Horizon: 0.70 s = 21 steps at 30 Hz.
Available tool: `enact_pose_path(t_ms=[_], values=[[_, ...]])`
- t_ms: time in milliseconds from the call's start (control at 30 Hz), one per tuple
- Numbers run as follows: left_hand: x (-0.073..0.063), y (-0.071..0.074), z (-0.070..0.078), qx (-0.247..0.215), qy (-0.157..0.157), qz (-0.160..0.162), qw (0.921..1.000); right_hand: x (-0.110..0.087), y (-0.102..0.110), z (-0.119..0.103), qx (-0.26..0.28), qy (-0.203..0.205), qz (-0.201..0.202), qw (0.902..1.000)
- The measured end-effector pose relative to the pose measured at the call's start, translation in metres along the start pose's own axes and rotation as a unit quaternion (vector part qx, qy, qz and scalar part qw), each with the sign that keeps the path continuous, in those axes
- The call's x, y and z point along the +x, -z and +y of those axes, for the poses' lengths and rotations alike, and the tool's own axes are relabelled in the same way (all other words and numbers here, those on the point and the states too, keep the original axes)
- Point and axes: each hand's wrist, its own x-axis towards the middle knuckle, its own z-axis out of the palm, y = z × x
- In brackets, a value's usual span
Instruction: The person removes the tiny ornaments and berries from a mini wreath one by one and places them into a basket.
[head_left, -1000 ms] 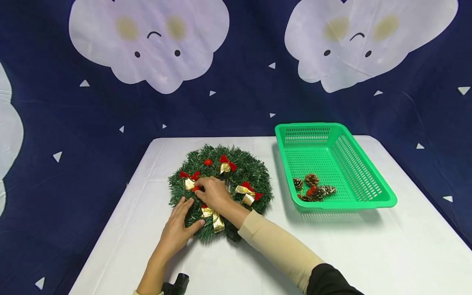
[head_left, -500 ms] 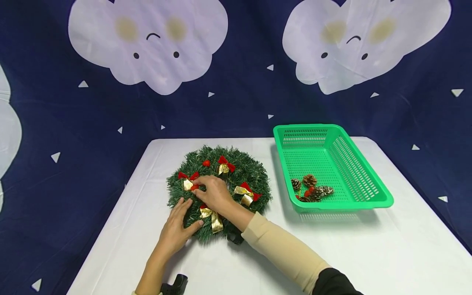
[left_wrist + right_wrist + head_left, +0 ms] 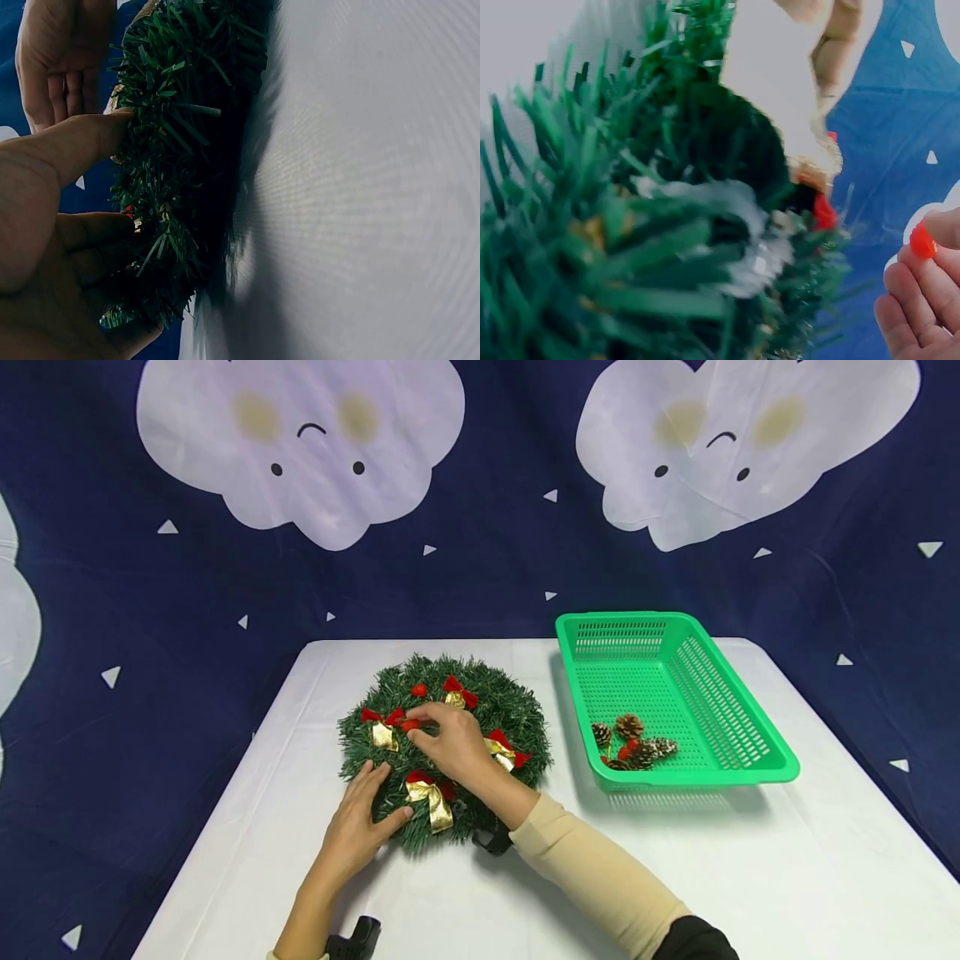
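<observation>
A green tinsel wreath point(image 3: 510, 697) lies on the white table, dressed with red-and-gold bows such as the front bow point(image 3: 431, 802). My right hand point(image 3: 457, 743) pinches a small red berry point(image 3: 409, 724) between thumb and index finger, just above the wreath's left side. In the right wrist view the same berry point(image 3: 922, 240) shows at the fingertips, apart from the greenery. My left hand point(image 3: 360, 827) rests with spread fingers on the wreath's near-left edge. In the left wrist view its thumb point(image 3: 97, 139) touches the tinsel. Another red berry point(image 3: 418, 691) sits on the wreath's back left.
To the right stands a green plastic basket point(image 3: 750, 693) holding several pinecones point(image 3: 630, 725) and some red berries point(image 3: 628, 747). A dark blue backdrop point(image 3: 510, 577) with clouds hangs behind the table point(image 3: 525, 910). A black device point(image 3: 356, 939) is on the left wrist.
My right hand has lifted up and to the right, drawing the red berry away from beside the left bow. The left hand has stayed in place.
</observation>
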Motion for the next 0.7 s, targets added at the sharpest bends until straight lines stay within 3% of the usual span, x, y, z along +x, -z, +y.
enact_pose_path(t_ms=[700], values=[[-0.001, 0.000, 0.000, 0.000, 0.001, 0.003, 1.0000, -0.011, 0.042, 0.004, 0.087, -0.025, 0.036, 0.9953]])
